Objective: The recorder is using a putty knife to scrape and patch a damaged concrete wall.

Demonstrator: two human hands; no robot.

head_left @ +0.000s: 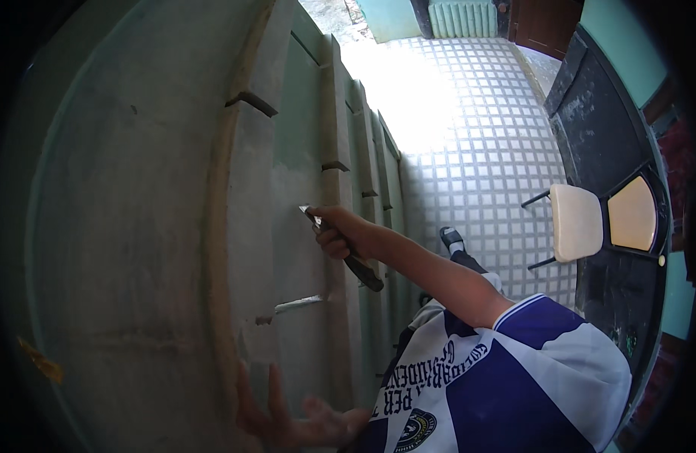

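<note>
My right hand [339, 235] grips a scraper-like tool with a dark handle [364, 273] and a small metal tip, held against or very near a grey-green panelled surface [295, 136] with raised, notched strips. Below it, a bright white streak [299, 303] shows on the panel; I cannot tell if it is filler or a gap. My left hand [283, 408], slightly blurred at the bottom, has its fingers spread beside the panel, with nothing visible in it.
A cream-seated chair [574, 223] with dark legs stands right, beside a black panel [589, 106] along the teal wall. My sandalled foot [452, 240] is on the checked tile floor [484, 174]. A radiator [462, 19] and brown door [544, 26] are at the top.
</note>
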